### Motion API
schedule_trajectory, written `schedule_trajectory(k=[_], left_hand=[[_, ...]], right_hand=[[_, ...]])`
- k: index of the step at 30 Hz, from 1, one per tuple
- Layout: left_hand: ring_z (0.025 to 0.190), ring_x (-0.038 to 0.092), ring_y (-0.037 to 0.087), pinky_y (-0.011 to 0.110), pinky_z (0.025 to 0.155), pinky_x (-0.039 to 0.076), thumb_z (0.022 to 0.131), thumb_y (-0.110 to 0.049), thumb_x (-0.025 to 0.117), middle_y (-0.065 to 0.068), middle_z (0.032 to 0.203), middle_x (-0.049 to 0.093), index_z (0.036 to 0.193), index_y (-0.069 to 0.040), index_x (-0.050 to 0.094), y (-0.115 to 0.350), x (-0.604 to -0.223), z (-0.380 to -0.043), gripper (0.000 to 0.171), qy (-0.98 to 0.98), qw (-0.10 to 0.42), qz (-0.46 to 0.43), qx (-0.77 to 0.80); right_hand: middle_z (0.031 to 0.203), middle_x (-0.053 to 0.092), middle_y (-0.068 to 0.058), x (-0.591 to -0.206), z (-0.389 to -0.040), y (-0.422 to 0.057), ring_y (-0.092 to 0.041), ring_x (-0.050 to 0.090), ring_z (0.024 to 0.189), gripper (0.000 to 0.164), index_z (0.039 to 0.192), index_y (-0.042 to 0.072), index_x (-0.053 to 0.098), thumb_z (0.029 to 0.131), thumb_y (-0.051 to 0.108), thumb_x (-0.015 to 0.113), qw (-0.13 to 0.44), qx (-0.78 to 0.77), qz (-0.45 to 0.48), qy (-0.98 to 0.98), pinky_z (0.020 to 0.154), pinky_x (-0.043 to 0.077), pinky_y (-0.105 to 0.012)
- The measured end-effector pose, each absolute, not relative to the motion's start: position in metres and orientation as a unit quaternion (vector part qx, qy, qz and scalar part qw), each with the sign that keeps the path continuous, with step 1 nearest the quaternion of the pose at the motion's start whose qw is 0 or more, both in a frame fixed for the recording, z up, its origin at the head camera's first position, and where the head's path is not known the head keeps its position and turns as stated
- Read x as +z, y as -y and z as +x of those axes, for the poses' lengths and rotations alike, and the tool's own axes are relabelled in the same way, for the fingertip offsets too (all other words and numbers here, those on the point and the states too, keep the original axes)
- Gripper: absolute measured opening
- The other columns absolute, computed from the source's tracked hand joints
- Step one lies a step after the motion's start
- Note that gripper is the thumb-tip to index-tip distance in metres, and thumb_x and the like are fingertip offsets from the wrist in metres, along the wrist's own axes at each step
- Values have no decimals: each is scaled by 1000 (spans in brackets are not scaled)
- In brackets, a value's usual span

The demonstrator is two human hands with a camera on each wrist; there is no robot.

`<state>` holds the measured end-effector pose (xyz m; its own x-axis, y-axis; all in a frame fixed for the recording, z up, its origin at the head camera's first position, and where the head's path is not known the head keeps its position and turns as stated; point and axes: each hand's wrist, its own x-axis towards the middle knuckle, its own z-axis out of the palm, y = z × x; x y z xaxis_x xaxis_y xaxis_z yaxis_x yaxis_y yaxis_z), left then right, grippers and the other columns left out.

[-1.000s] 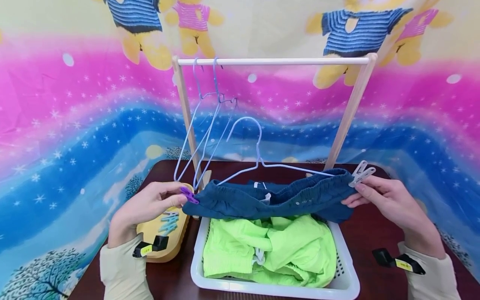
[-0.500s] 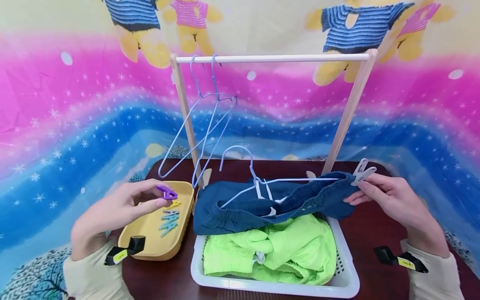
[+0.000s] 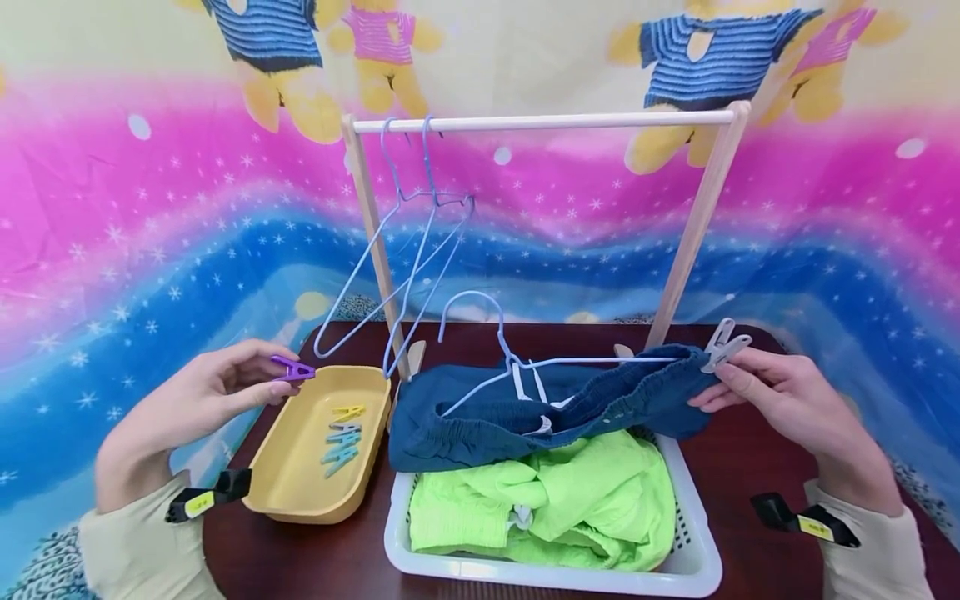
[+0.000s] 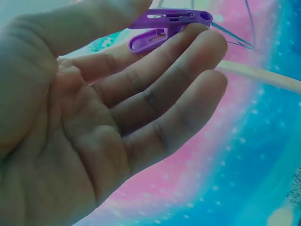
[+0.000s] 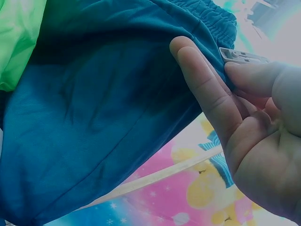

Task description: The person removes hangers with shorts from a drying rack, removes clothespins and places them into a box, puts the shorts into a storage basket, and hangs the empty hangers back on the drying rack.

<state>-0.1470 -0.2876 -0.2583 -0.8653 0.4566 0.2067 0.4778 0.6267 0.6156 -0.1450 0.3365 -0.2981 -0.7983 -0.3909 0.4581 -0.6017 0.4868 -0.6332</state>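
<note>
My left hand (image 3: 206,400) pinches a purple clothespin (image 3: 294,368) between thumb and fingertips, out over the left rim of the tan tray. In the left wrist view, its other fingers are loosely bent. My right hand (image 3: 783,404) pinches the right end of the waistband of dark blue elastic-waist pants (image 3: 450,446). A grey-white clothespin (image 3: 722,348) is clipped there, just above the thumb. A light blue wire hanger (image 3: 592,361) lies inside the waist opening, hook upward. The left side of the waistband sags with no hand on it.
A white basket (image 3: 701,533) with bright green clothing (image 3: 570,500) stands below the pants. The tan tray (image 3: 281,475) at left holds several clothespins (image 3: 342,442). Behind stands a rack (image 3: 540,122) with light blue hangers (image 3: 408,275) at its left end.
My left hand has moved left, away from the waistband, with the purple clothespin. The left side of the pants has dropped and the hanger has tilted. The right hand has stayed put.
</note>
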Motion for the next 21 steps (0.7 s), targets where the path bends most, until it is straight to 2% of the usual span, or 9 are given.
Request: schedule_trajectory(k=[5,12,17,21], left_hand=[[90,70,6,22,76,56,97,-18,62,7,106,73,123,-12,56,290,-267,-163,28,907,-7,-231,-351],[92,68,8,26,78,57,99,-18,59,17,113,68,127,-1,49,297,-286,-192,34,904,-75,-202,-369],[99,68,17,32,80,58,99,-17,58,16,116,68,127,0,51,300,-303,-212,33,905,-108,-181,-369],[94,66,20,33,78,58,98,-10,57,14,111,68,126,2,52,299,-313,-227,30,908,-128,-169,-361]], right_hand=[[83,76,-5,-300,-145,-337,-14,75,75,23,103,1,63,100,-9,42,127,417,292,851,75,55,-16],[84,76,-5,-297,-145,-336,-14,75,75,23,101,2,62,100,-8,42,125,416,291,852,74,56,-17],[83,76,-4,-296,-145,-336,-14,75,75,23,100,3,63,101,-7,42,124,413,284,856,75,55,-16],[83,76,-4,-297,-144,-336,-14,74,75,22,102,2,63,100,-7,42,123,415,278,857,75,55,-15]])
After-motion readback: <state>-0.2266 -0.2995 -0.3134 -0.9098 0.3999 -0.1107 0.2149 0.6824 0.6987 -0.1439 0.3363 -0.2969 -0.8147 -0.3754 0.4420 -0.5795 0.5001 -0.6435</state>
